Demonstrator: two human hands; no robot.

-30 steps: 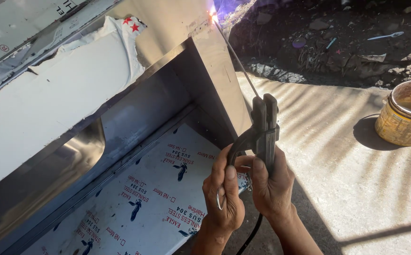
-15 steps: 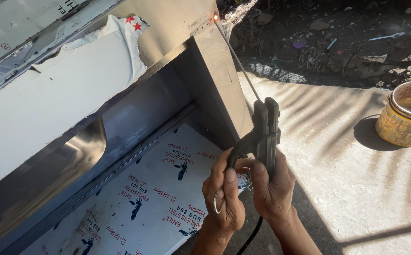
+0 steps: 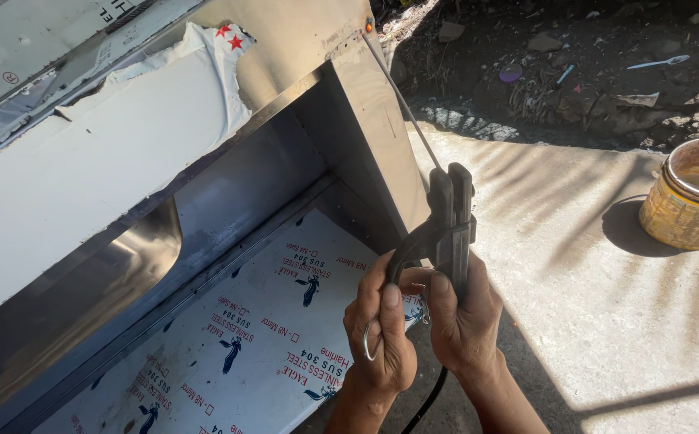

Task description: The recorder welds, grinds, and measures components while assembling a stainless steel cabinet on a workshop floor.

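Head view: a dark welding electrode holder (image 3: 448, 221) is gripped by both hands at the lower centre of the frame. The right hand (image 3: 460, 321) is wrapped around the handle, thumb laid up its front; the left hand (image 3: 383, 329) is closed around the curved lever side just beside it, a ring seen on one finger. Both grips are clenched on the holder. A black cable (image 3: 428, 402) is seen leaving the handle downward between the wrists.

A thin welding rod (image 3: 401, 100) is clamped in the holder's top and runs up and left to the top corner of a stainless steel box (image 3: 369, 153), where a small orange glow (image 3: 368, 28) is noted at the rod's tip. The box is partly covered in white protective film (image 3: 124, 145), torn near the corner. A rusty tin can (image 3: 691, 193) stands well apart on the concrete floor (image 3: 590, 321) to the right.

Handling, as judged: the holder appears rigid and moderately heavy, with cable drag at the rear; it is best taken by the insulated handle, as it is now. The rod is judged slender, springy and brittle-coated, and hot at the tip; it should not be held. The steel edges are likely sharp.
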